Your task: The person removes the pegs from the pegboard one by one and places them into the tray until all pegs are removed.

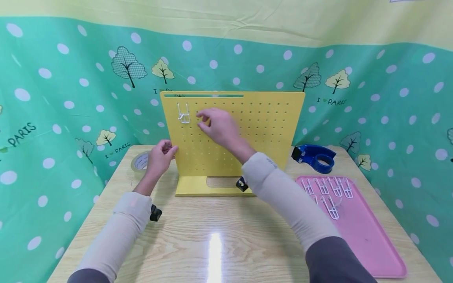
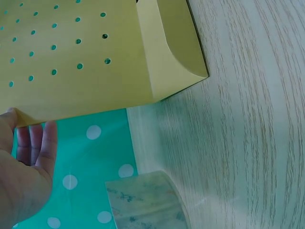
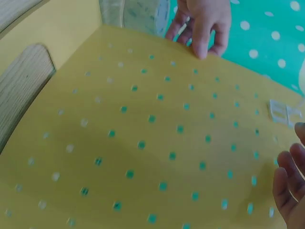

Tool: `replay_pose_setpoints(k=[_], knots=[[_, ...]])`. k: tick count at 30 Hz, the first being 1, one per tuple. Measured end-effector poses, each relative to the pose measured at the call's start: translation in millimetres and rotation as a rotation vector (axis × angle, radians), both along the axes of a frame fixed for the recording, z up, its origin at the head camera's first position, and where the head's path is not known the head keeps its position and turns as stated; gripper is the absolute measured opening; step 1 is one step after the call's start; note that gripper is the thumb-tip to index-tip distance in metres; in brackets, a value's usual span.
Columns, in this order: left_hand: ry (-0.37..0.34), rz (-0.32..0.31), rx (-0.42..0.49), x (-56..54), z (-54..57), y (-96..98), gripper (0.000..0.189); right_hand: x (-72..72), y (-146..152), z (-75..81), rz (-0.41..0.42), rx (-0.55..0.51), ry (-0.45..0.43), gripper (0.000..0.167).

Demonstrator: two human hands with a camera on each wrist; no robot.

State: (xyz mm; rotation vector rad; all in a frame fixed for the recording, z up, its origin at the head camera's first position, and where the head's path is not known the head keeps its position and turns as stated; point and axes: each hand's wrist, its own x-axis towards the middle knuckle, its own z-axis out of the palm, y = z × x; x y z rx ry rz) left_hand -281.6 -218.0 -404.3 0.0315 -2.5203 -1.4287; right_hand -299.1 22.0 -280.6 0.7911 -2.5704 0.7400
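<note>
A yellow pegboard (image 1: 209, 162) stands upright on its own base on the wooden table. My left hand (image 1: 158, 159) grips the board's left edge, thumb on the front face and fingers behind, as the left wrist view shows. One white wire hook (image 1: 185, 121) hangs in the top left holes of the board. Just right of that hook, my right hand (image 1: 223, 125) is held before the board with its fingers loosely bent and nothing between them. In the right wrist view the fingers (image 3: 282, 188) are apart from the hook at the right edge.
At the right lies a pink tray (image 1: 368, 241) with several white wire hooks (image 1: 332, 208) toward its far end. Behind it sits a blue tape dispenser (image 1: 307, 151). A roll of clear tape (image 1: 135, 165) is beside the board's left side, close to my left hand. A dotted green curtain surrounds the table.
</note>
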Motion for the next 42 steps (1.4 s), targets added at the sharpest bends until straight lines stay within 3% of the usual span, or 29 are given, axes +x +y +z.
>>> replay_pose_setpoints(k=[9, 20, 42], knots=[[-0.006, -0.024, 0.013, -2.3, -1.3, 0.7, 0.035, -4.3, -41.8, 0.2, -0.099, 0.047, 0.118, 0.026], [-0.012, -0.023, 0.01, 0.5, 1.2, -0.2, 0.037, -4.7, -57.6, -4.8, -0.156, 0.008, 0.202, 0.016], [-0.023, -0.009, -0.008, 0.9, 1.1, -1.6, 0.031, -4.6, -57.7, -7.1, -0.129, -0.005, 0.317, 0.016]])
